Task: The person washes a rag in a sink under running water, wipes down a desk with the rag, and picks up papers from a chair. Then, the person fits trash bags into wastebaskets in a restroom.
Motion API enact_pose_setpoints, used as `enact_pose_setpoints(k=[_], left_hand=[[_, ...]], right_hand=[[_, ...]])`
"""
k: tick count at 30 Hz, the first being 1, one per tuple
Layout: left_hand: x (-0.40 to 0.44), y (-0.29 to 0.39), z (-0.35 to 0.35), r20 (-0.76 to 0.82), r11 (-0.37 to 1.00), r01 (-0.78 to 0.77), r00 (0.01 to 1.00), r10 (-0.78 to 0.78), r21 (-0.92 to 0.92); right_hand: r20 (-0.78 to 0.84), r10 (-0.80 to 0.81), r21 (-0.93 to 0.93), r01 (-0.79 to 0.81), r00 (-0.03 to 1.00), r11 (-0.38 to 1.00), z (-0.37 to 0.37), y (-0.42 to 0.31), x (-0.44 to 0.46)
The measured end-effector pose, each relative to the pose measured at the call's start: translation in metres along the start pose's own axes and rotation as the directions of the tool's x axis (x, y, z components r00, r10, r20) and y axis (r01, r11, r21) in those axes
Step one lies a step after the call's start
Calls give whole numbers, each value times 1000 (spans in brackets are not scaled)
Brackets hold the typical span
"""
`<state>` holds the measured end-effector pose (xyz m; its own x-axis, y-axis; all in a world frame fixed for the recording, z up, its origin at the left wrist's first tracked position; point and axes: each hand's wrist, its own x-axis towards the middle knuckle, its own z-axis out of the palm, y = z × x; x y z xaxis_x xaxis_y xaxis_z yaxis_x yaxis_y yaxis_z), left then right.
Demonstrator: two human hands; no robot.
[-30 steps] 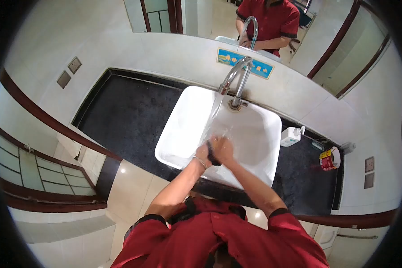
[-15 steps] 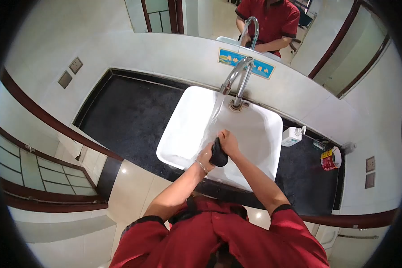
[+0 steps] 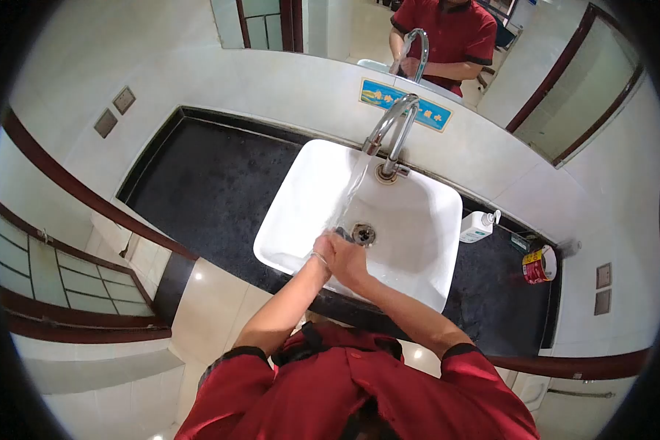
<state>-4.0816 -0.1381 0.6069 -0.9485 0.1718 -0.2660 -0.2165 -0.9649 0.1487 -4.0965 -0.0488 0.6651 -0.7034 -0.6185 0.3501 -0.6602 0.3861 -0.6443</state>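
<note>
From my head view, the faucet [image 3: 393, 123] is shiny, mirror-smooth metal. The sink basin [image 3: 411, 220] is glossy white, smooth like glazed ceramic, and its drain [image 3: 363, 235] is metallic. I see a dark countertop [image 3: 205, 176] with a low, slightly mottled sheen. The pump bottle [image 3: 477, 227] looks like smooth white plastic. The red shirt [image 3: 323, 389] is soft, creased cloth, and the pale wall tiles [image 3: 293, 95] are smooth and softly glossy.
</note>
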Motion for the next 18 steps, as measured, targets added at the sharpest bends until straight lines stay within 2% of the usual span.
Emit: enact_pose_setpoints(k=[1,2,3,4,5,6,7,8,9,11,12,13,14,15,16,17,18], left_hand=[[-1,-6,4,-1,1000,-4,1000,4,-2],[-7,-16,24,-41,927,-155,983,179,340],[-21,-18,34,137,390,-254,943,304,885],[-35,-20,45,308,-375,-148,857,413,915],[-28,-17,36,310,-377,-150,858,411,914],[-15,-13,25,-56,465,-155,911,408,872],[-5,-10,13,-290,976,-67,948,127,207],[-27,-5,53,-497,937,-35,840,216,347],[-30,0,45,-499,937,-35,839,216,348],[-32,6,30,-619,694,254,706,343,673],[-32,2,29,-607,623,265,665,434,736],[-31,-3,27,-609,621,272,667,429,735],[-29,-6,25,-587,712,248,760,277,657],[-30,-9,36,-533,791,240,837,125,563],[-31,-14,48,-555,881,261,832,2,394],[-31,-18,56,-555,881,261,832,2,394],[-31,-21,61,-430,940,114,902,38,323]], right_hand=[[3,-3,2,3,1000,1000,5,15,2],[51,99,-107,-93,994,990,14,45,9],[88,208,-217,-185,974,959,15,68,14],[89,231,-127,-219,969,967,4,82,21],[86,232,-126,-221,969,967,-6,88,27],[320,408,119,-464,855,878,-20,86,30],[572,466,281,-695,675,661,-33,82,31],[620,480,305,-754,621,581,-59,61,33],[621,479,306,-755,620,580,-63,68,32],[805,291,243,-734,518,634,-69,81,28],[802,296,247,-738,520,628,-67,81,24],[649,262,313,-565,714,763,-64,79,20],[467,180,326,-359,865,875,-61,74,17],[468,181,326,-360,865,874,-59,66,15],[405,-10,233,-93,914,968,-57,56,12],[364,-213,117,182,907,976,-57,45,8],[392,-230,63,224,891,973,-64,27,2]])
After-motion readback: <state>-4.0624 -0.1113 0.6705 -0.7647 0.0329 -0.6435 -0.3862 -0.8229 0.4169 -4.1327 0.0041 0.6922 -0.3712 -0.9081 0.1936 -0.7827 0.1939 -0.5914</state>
